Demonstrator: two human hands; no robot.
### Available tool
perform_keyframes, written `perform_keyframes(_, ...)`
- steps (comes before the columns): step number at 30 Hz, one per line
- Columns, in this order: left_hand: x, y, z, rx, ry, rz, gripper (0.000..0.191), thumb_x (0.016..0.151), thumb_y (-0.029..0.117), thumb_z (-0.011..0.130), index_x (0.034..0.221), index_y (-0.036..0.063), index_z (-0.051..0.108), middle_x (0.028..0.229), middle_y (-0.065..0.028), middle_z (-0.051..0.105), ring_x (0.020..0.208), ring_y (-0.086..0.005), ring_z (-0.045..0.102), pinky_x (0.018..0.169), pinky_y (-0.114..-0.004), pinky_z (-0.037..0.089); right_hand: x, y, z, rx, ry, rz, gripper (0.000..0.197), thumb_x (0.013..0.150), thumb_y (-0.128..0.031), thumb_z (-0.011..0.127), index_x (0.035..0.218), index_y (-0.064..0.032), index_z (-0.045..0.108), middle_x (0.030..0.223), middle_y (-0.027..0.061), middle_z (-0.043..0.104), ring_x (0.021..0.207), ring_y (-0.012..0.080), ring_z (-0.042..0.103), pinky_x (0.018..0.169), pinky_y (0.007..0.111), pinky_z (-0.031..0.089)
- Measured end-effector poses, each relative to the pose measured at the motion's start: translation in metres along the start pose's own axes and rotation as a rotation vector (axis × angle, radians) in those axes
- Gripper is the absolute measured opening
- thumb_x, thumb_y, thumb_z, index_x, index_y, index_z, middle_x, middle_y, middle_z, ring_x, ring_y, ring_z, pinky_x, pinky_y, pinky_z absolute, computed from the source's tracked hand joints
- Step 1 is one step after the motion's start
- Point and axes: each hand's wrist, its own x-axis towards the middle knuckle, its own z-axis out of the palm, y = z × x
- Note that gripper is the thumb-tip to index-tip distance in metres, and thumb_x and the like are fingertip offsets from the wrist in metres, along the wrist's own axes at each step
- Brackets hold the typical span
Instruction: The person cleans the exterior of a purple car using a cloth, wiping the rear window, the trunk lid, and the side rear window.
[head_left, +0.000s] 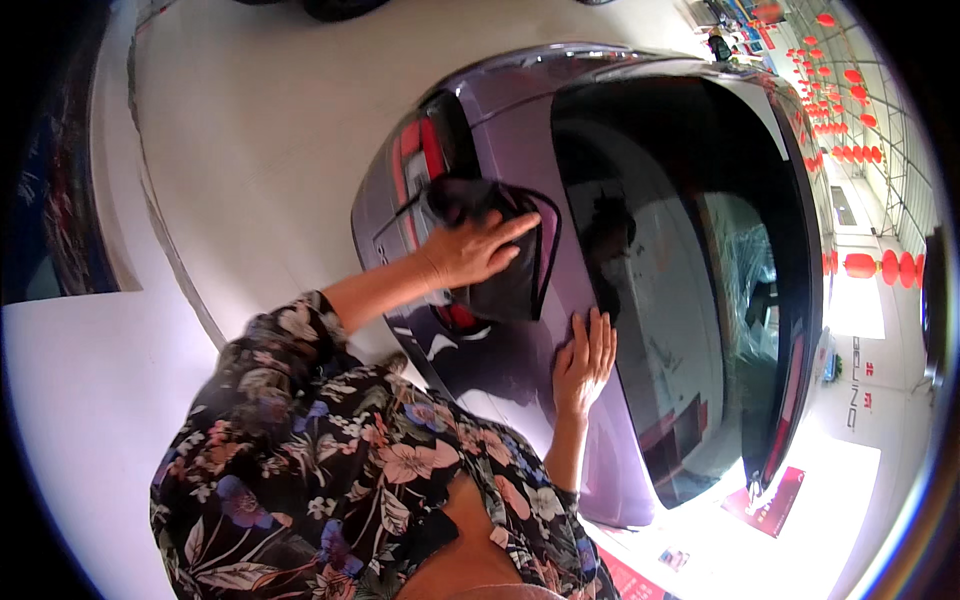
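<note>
My left hand (474, 251) lies palm down on a dark cloth (510, 296) with a black edging, spread over the tail of a purple car (517, 142). Its index finger points toward the rear window, and part of the cloth is blurred. My right hand (585, 361) rests flat on the painted panel by the lower edge of the dark rear window (675, 247), holding nothing. Next to the cloth shows a red and clear tail light (420, 154). The hand and cloth hide part of the rear panel. Reflections cover the glass and paint.
Pale floor (247, 135) surrounds the car, with a dark crack or seam on the left. A dark glossy panel (64, 180) stands at far left. Dark tyres (341, 7) show at the top edge. Red lanterns (859, 266) hang at right, and a red sign (769, 502) bears writing.
</note>
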Motion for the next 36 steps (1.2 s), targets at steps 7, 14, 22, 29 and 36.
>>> perform_keyframes(7, 0.087, -0.001, -0.052, 0.006, -0.166, -0.259, 0.06, 0.098, 0.039, 0.043, 0.153, 0.0249, 0.025, 0.113, -0.0195, 0.056, 0.08, -0.035, 0.063, 0.072, -0.045, 0.055, -0.026, -0.017, -0.036, -0.079, -0.017, 0.018, 0.043, 0.079, 0.0, 0.053, 0.121, -0.006, 0.061, 0.138, 0.018, 0.052, 0.131, 0.0374, 0.046, 0.111, 0.053, 0.034)
perform_keyframes(14, 0.122, -0.045, -0.056, 0.192, -0.002, -0.325, 0.065, 0.1, 0.042, 0.041, 0.148, -0.0005, 0.029, 0.109, -0.0224, 0.061, 0.105, -0.0374, 0.056, 0.105, -0.049, 0.034, -0.037, -0.039, -0.046, -0.042, 0.011, -0.022, 0.037, 0.087, -0.001, 0.048, 0.122, -0.0033, 0.061, 0.138, 0.0182, 0.052, 0.132, 0.0365, 0.046, 0.112, 0.052, 0.033)
perform_keyframes(22, 0.058, 0.055, -0.011, 0.092, -0.091, 0.049, 0.082, 0.095, 0.045, 0.05, 0.154, 0.005, 0.01, 0.094, -0.0171, 0.057, 0.097, -0.0331, 0.056, 0.108, -0.056, 0.027, -0.025, -0.019, -0.036, -0.053, -0.003, 0.0, 0.031, 0.091, -0.003, 0.048, 0.12, -0.0018, 0.061, 0.139, 0.0165, 0.052, 0.132, 0.0353, 0.046, 0.112, 0.05, 0.034)
perform_keyframes(29, 0.035, 0.071, 0.005, 0.132, -0.119, 0.226, 0.088, 0.093, 0.047, 0.054, 0.156, 0.0075, 0.007, 0.089, -0.0113, 0.054, 0.089, -0.0281, 0.054, 0.103, -0.056, 0.03, -0.029, -0.009, -0.032, -0.113, -0.033, 0.002, 0.034, 0.093, -0.006, 0.044, 0.124, -0.0011, 0.059, 0.139, 0.0162, 0.052, 0.133, 0.0351, 0.045, 0.112, 0.05, 0.034)
perform_keyframes(36, 0.111, 0.032, -0.036, -0.075, -0.133, -0.111, 0.085, 0.094, 0.042, 0.052, 0.153, 0.002, 0.006, 0.121, -0.0263, 0.057, 0.116, -0.0384, 0.053, 0.111, -0.055, 0.027, -0.036, -0.028, -0.041, -0.117, -0.011, 0.018, 0.035, 0.091, -0.005, 0.045, 0.121, -0.0025, 0.062, 0.139, 0.0159, 0.053, 0.132, 0.0347, 0.046, 0.112, 0.051, 0.034)
